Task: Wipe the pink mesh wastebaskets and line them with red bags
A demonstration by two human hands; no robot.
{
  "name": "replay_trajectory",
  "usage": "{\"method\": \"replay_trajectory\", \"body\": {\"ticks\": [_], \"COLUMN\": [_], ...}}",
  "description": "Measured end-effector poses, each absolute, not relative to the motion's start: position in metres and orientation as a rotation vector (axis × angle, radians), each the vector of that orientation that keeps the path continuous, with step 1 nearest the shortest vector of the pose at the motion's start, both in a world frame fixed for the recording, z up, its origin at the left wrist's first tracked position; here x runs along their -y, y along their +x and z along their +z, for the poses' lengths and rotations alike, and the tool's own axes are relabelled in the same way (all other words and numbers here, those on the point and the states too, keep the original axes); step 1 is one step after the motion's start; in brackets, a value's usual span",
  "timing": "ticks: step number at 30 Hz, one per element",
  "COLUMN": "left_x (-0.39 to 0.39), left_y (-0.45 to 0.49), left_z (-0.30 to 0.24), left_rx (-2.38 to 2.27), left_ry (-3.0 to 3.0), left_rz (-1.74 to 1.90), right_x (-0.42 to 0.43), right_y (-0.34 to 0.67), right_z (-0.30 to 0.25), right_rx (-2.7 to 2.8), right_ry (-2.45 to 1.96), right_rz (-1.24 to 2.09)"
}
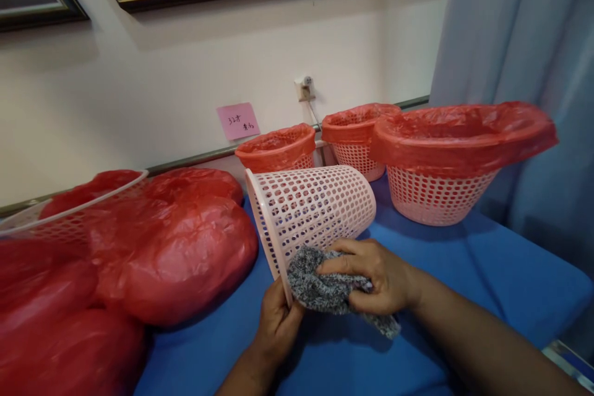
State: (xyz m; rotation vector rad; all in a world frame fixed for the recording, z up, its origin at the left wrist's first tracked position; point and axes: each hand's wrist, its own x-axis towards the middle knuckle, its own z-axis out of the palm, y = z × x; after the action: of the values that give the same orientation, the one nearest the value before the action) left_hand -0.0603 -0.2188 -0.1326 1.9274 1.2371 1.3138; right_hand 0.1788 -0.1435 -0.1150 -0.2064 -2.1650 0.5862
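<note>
A pink perforated plastic basket [320, 204] lies on its side on the blue table [487, 272], its open mouth turned left toward me. My left hand [277, 328] is closed on the lower rim of that basket. My right hand [371, 275] is closed on a grey speckled cloth [320, 284], pressing it against the basket's underside near the rim.
Three upright pink baskets lined with red bags stand at the back: one [278, 148], another [357, 136] and a big one [440, 167]. A heap of red plastic bags [171, 247] and a further basket [55, 216] fill the left. A pink note [238, 120] sticks to the wall.
</note>
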Motion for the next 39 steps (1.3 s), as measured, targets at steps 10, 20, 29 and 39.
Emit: {"method": "replay_trajectory", "body": {"ticks": [10, 20, 29, 39], "left_x": [0.219, 0.211, 0.212, 0.204], "left_y": [-0.055, -0.052, -0.052, -0.056], "left_z": [-0.136, -0.142, -0.146, -0.149], "left_rx": [-1.265, -1.195, -1.311, -1.302], "left_ry": [2.046, 2.187, 2.105, 2.259], "left_rz": [1.127, 1.064, 1.068, 0.962], "right_x": [0.061, 0.165, 0.057, 0.150], "right_y": [0.219, 0.156, 0.219, 0.166], "right_z": [-0.140, -0.127, -0.143, -0.127], "right_rx": [1.194, 1.898, 1.279, 1.885], "right_ry": [-1.316, -0.343, -1.462, -0.370], "right_rz": [0.529, 0.131, 0.406, 0.313]}}
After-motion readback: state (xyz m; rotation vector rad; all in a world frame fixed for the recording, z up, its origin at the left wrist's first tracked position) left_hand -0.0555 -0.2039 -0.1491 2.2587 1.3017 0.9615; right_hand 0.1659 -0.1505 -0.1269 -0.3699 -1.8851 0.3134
